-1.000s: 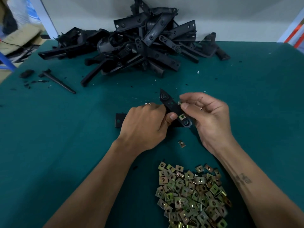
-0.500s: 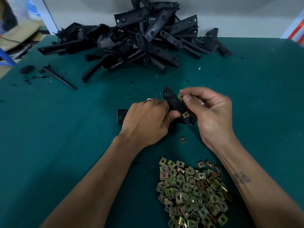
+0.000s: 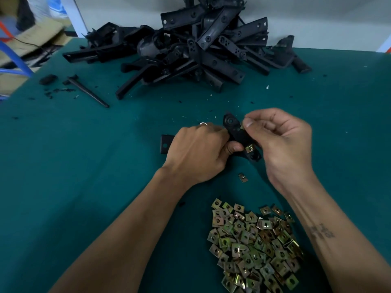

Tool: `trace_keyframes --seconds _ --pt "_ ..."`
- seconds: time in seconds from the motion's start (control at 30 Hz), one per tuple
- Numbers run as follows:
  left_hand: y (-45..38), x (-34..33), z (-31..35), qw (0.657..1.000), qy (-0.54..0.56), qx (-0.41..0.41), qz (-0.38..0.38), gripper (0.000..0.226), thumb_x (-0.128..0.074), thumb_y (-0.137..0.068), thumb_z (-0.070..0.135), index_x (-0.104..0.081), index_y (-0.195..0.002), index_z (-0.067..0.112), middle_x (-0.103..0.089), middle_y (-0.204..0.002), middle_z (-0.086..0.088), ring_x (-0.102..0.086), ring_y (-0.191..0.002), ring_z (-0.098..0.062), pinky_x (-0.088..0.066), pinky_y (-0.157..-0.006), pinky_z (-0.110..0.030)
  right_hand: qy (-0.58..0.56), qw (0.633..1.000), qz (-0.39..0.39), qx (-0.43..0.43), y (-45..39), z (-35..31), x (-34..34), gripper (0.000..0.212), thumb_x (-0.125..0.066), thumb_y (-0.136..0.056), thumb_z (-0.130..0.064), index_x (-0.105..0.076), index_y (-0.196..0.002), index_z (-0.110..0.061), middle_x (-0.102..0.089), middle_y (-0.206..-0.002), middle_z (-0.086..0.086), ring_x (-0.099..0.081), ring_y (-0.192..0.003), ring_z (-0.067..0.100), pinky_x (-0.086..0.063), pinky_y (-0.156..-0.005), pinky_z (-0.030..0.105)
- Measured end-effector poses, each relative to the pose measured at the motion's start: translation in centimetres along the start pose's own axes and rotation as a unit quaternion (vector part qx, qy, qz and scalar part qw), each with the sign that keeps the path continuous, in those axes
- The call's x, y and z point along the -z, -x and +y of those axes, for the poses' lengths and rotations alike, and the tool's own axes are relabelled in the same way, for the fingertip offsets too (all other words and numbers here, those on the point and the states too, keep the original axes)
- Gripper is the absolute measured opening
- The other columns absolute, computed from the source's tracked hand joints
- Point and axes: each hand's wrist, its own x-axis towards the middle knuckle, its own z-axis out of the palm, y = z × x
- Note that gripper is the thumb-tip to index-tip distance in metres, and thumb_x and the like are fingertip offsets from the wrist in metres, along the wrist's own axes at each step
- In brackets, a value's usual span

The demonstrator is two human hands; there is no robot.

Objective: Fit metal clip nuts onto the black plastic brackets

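My left hand (image 3: 198, 153) grips a black plastic bracket (image 3: 237, 134) at mid-table, thumb pressed against its side. A brass-coloured clip nut (image 3: 250, 148) sits on the bracket near its lower end. My right hand (image 3: 281, 142) pinches a second clip nut (image 3: 242, 126) between thumb and forefinger against the bracket's upper edge. Another part of a black bracket (image 3: 165, 144) shows left of my left hand. One loose clip nut (image 3: 243, 177) lies on the mat below the bracket. A heap of clip nuts (image 3: 254, 244) lies near the front edge.
A big pile of black plastic brackets (image 3: 190, 49) fills the back of the green mat (image 3: 84, 166). A thin black rod (image 3: 88, 92) and black scraps lie at the back left. Cardboard boxes (image 3: 31, 39) stand beyond the table's left edge.
My right hand has slid the pinched clip nut up along the bracket towards its upper end. The left hand keeps its grip; the view has shifted slightly.
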Motion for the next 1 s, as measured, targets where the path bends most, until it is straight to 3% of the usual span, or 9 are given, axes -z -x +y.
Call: trace_keyframes --seconds 0.2,0.47,0.63,0.73,0.83,0.97,1.0 --pt "0.0 0.1 0.0 1.000 -0.015 0.013 -0.003 0.066 -0.019 -0.096 0.061 -0.061 -0.081 0.012 -0.065 -0.081 -0.007 -0.062 -0.071 -0.035 -0.028 -0.054 -0.033 -0.121 0.988 0.079 -0.051 0.9 0.8 -1.1 0.010 -0.075 -0.087 0.000 -0.076 -0.082 -0.008 -0.071 -0.076 0.009 -0.064 -0.076 0.024 -0.051 -0.080 0.046" --pt "-0.1 0.1 -0.1 1.000 -0.013 0.010 -0.005 0.061 -0.024 -0.098 0.059 -0.059 -0.081 0.012 -0.065 -0.080 -0.007 -0.062 -0.071 -0.036 -0.029 -0.054 -0.033 -0.118 0.986 0.117 -0.014 1.3 0.8 -2.0 0.012 -0.071 -0.090 0.002 -0.072 -0.082 -0.007 -0.071 -0.067 -0.005 -0.063 -0.063 0.006 -0.052 -0.056 0.021" --pt "0.1 0.2 0.1 1.000 -0.016 0.024 0.005 0.061 -0.026 -0.098 0.059 -0.059 -0.076 0.013 -0.064 -0.075 -0.005 -0.062 -0.065 -0.033 -0.026 -0.053 -0.031 -0.086 0.992 0.093 0.006 1.2 1.1 -1.4 0.018 -0.073 -0.087 0.003 -0.076 -0.078 -0.012 -0.074 -0.072 -0.002 -0.067 -0.070 0.008 -0.054 -0.066 0.019" --pt "0.0 0.1 0.0 0.999 -0.017 0.027 0.006 0.062 -0.024 -0.098 0.061 -0.062 -0.081 0.015 -0.065 -0.080 -0.003 -0.063 -0.070 -0.032 -0.028 -0.053 -0.032 -0.093 0.994 0.059 -0.010 0.9 1.2 -1.1 0.025 -0.072 -0.085 0.007 -0.078 -0.073 -0.014 -0.075 -0.078 0.006 -0.069 -0.076 0.018 -0.054 -0.070 0.031" --pt "0.0 0.2 0.0 0.999 -0.019 0.030 0.004 0.060 -0.026 -0.098 0.060 -0.063 -0.081 0.016 -0.066 -0.081 -0.002 -0.063 -0.071 -0.032 -0.029 -0.053 -0.032 -0.073 0.997 0.032 -0.004 0.8 1.3 -1.1 0.036 -0.069 -0.085 0.010 -0.077 -0.065 -0.019 -0.074 -0.080 0.003 -0.067 -0.078 0.017 -0.053 -0.070 0.032" --pt "0.3 0.2 -0.4 0.998 -0.025 0.052 0.004 0.063 -0.020 -0.097 0.062 -0.060 -0.077 0.017 -0.063 -0.080 -0.003 -0.061 -0.071 -0.030 -0.028 -0.054 -0.033 -0.056 0.996 -0.072 -0.009 0.3 1.2 -0.3 0.013 -0.067 -0.081 -0.014 -0.075 -0.070 -0.011 -0.071 -0.092 0.007 -0.065 -0.088 0.024 -0.047 -0.079 0.046" --pt "0.3 0.2 -0.3 0.998 -0.019 0.054 0.003 0.063 -0.019 -0.097 0.062 -0.058 -0.076 0.017 -0.063 -0.080 -0.002 -0.060 -0.072 -0.029 -0.027 -0.055 -0.033 -0.048 0.994 -0.097 -0.018 0.1 1.2 0.2 0.018 -0.066 -0.080 -0.022 -0.075 -0.075 -0.009 -0.072 -0.097 0.006 -0.067 -0.093 0.022 -0.048 -0.081 0.046"
